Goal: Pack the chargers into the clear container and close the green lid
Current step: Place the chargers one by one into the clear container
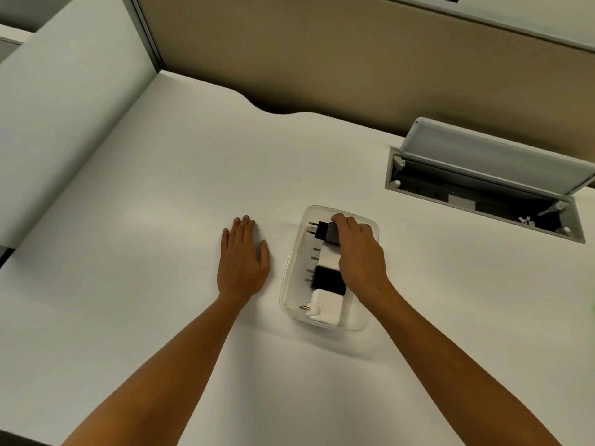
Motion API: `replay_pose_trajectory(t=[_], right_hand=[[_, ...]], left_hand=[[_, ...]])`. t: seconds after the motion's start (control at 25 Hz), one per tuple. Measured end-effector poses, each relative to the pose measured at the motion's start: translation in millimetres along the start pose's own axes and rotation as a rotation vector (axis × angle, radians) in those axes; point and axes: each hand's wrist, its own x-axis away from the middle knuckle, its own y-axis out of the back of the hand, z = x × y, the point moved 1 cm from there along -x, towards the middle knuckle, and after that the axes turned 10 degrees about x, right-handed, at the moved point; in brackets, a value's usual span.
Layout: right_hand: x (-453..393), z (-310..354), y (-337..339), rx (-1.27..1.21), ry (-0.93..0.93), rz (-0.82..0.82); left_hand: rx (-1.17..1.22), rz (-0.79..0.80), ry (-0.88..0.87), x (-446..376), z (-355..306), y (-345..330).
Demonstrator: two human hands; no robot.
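Note:
A clear container (289, 284) stands on the white desk, right of centre. Several chargers lie in a row inside it, prongs pointing left: a black charger (325, 231) at the far end, a white one (328, 259) behind it, another black one (326, 280), and a large white one (325, 306) nearest me. My right hand (360, 252) reaches into the container, with its fingers closed around the far black charger. My left hand (243, 257) lies flat on the desk left of the container, holding nothing. No green lid is in view.
A white desk (161, 236) runs under both arms. An open cable hatch (483, 188) with its raised grey flap sits at the back right. A beige partition (322, 53) rises behind the desk and a white one stands at the left.

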Motion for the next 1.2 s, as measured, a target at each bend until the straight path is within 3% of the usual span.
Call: replay_pose_trajectory(t=[0.32, 0.6, 0.8, 1.08, 1.2], right_hand=[[-4.7, -0.4, -15.3, -0.005, -0.007, 0.049], [0.8, -1.7, -19.4, 0.088, -0.043, -0.011], [10.2, -6.9, -16.2, -0.075, -0.062, 0.022], [42.5, -33.5, 10.8, -0.217, -0.020, -0.231], [62.1, -58.2, 17.8, -0.225, -0.050, -0.265]], left_hand=[[0.000, -0.011, -0.008, -0.5, 0.2, -0.4], [0.003, -0.017, -0.013, -0.5, 0.0, -1.2], [-0.001, -0.010, -0.011, 0.0, 0.8, -1.5], [0.026, 0.015, 0.001, 7.2, -7.1, 3.6], [0.314, -0.038, 0.197, 7.8, -33.3, 6.4]])
